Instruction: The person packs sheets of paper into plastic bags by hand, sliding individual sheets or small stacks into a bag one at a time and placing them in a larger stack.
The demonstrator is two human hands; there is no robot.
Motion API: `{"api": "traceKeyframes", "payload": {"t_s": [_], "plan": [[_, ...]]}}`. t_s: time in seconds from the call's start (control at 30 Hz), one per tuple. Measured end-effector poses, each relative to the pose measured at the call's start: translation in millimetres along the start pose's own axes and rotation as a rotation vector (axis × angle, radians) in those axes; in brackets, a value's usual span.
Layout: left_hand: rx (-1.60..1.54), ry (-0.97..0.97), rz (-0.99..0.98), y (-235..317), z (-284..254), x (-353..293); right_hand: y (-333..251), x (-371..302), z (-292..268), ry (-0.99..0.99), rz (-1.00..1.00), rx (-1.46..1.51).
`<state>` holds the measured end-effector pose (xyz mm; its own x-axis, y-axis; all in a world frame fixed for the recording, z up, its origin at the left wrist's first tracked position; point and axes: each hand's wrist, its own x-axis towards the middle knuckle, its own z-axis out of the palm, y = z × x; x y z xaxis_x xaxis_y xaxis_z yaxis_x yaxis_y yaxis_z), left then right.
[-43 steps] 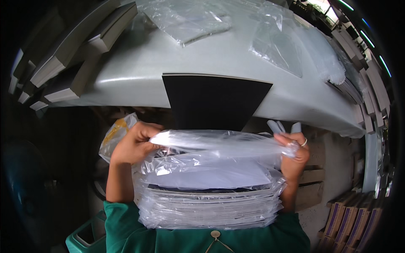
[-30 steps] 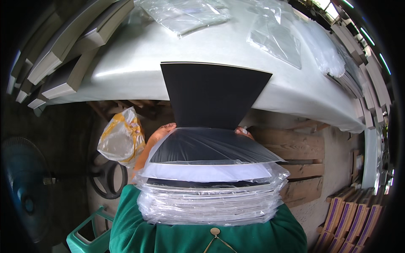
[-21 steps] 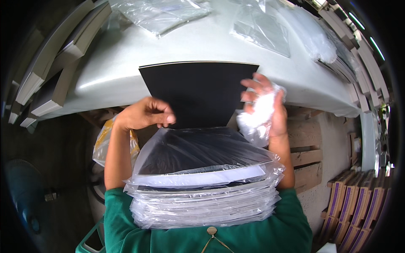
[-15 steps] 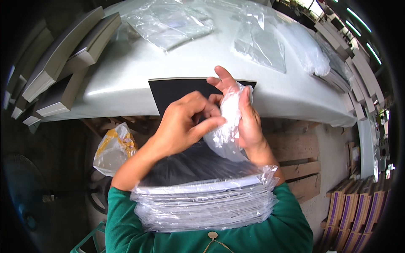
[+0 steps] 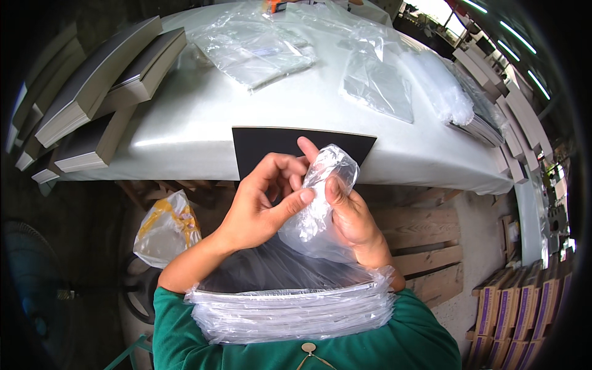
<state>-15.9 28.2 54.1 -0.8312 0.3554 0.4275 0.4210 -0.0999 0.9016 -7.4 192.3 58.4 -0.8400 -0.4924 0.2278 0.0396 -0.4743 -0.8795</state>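
Observation:
My right hand (image 5: 356,225) is closed around a bunched clear plastic bag (image 5: 317,209), its thumb pressed on the crumpled film and one finger raised behind it. My left hand (image 5: 262,200) meets the bag from the other side, fingers curled and thumb tip on the film; its exact hold is partly hidden. The lower part of the bag spreads over a dark sheet (image 5: 246,271) on top of a stack of plastic-wrapped flat items (image 5: 290,311) against my body. Beyond my hands, a black board (image 5: 265,143) lies at the near edge of the table, partly covered by them.
The pale covered table (image 5: 179,132) carries clear plastic bags (image 5: 256,58) and thick dark-topped stacks (image 5: 92,86) at left. More stacks stand at right. A tape-marked plastic bag (image 5: 166,228) hangs low at left. Wooden slats (image 5: 419,246) and piled cartons (image 5: 512,308) are at lower right.
Both hands have come slightly nearer to me with the bunched bag. My right fingers have folded in closer to the film. The view has shifted a little, showing an orange item at the far edge.

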Motion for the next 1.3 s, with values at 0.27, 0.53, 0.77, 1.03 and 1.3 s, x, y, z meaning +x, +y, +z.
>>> {"api": "traceKeyframes", "payload": {"t_s": [0.27,0.53,0.77,1.03,1.3], "plan": [[-0.406,0.020,-0.181,5,15,14,-15,-8,-21,0.045,-0.017,-0.130],[-0.412,-0.062,-0.358,-6,8,26,-9,-5,-45,0.169,-0.013,-0.211],[-0.128,0.001,-0.237,-12,-6,25,-12,5,-49,0.250,0.098,-0.038],[-0.248,0.191,-0.146,-12,19,25,0,14,-47,0.285,0.011,0.062],[-0.139,0.043,-0.244,-12,9,24,5,15,-43,0.228,-0.037,0.042]]}}
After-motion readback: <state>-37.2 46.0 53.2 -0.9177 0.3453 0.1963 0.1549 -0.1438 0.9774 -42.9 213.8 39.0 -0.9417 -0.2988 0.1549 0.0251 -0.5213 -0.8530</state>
